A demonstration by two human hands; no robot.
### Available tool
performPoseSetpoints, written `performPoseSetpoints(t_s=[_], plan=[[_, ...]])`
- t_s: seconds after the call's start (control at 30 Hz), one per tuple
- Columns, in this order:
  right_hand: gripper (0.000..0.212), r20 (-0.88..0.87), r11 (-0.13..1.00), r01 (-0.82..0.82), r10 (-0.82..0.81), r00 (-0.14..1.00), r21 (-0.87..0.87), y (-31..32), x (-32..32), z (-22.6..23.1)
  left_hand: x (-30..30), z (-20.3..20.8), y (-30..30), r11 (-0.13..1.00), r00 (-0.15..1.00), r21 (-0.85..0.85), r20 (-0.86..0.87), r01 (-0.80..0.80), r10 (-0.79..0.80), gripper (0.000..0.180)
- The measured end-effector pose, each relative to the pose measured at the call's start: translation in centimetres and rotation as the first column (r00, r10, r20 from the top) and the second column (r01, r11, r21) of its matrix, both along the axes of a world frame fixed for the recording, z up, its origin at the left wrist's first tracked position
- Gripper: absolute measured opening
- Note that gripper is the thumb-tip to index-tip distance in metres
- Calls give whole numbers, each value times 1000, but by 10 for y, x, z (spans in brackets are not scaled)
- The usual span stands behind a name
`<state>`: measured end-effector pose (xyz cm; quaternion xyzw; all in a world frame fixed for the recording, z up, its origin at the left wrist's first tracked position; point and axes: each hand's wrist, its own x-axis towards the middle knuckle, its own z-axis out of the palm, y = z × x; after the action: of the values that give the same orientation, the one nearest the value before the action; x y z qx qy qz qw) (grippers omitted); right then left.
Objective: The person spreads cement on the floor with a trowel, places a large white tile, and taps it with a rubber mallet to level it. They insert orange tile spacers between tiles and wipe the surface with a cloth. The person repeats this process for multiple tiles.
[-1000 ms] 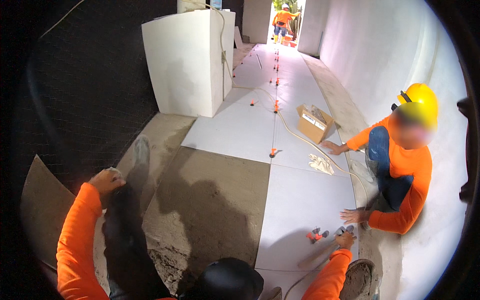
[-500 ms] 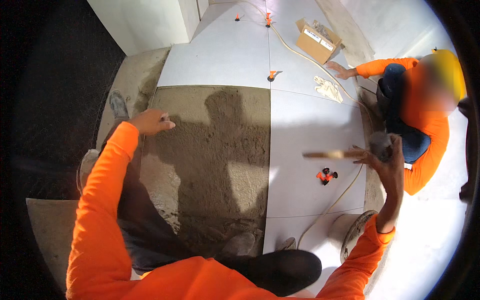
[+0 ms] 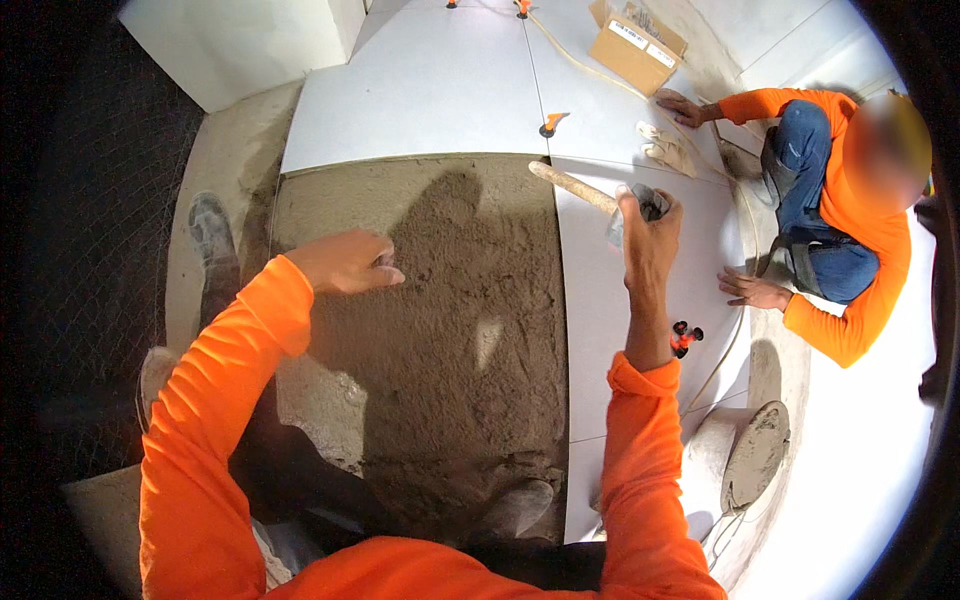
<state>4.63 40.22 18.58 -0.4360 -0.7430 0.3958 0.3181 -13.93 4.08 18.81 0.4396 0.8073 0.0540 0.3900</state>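
In my right hand (image 3: 652, 230) is a mallet, gripped by its dark head. Its wooden handle (image 3: 575, 187) sticks out to the left over the edge of the laid tile. My left hand (image 3: 350, 262) hovers above the wet mortar bed (image 3: 450, 300) with its fingers curled in; whether anything is inside them is hidden. Large pale tiles (image 3: 430, 100) border the mortar at the far side and on the right. An orange and black tile leveling clip (image 3: 549, 125) stands at the far right corner of the bed.
A co-worker in orange (image 3: 850, 220) crouches at the right, one hand (image 3: 755, 290) low by the tile edge. Several loose clips (image 3: 685, 338), a mortar-coated bucket (image 3: 755, 455), gloves (image 3: 668, 150) and a cardboard box (image 3: 637, 50) are on the right. Dark netting (image 3: 110, 200) lies left.
My right hand has swung left and away from me with the mallet, from beside the co-worker to near the mortar's edge. My left hand has shifted right over the mortar.
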Motion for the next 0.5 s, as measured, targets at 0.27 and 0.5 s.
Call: performPoseSetpoints(t_s=[0.27, 0.5], plan=[[64, 118, 999, 36, -31, 993, -37, -18, -44, -9, -13, -32, 21, 996, 991, 86, -125, -31, 41, 54], [62, 179, 998, -20, 9, 984, 61, -10, -53, 2, -25, -47, 42, 996, 974, 60, -214, -64, 76, 58]])
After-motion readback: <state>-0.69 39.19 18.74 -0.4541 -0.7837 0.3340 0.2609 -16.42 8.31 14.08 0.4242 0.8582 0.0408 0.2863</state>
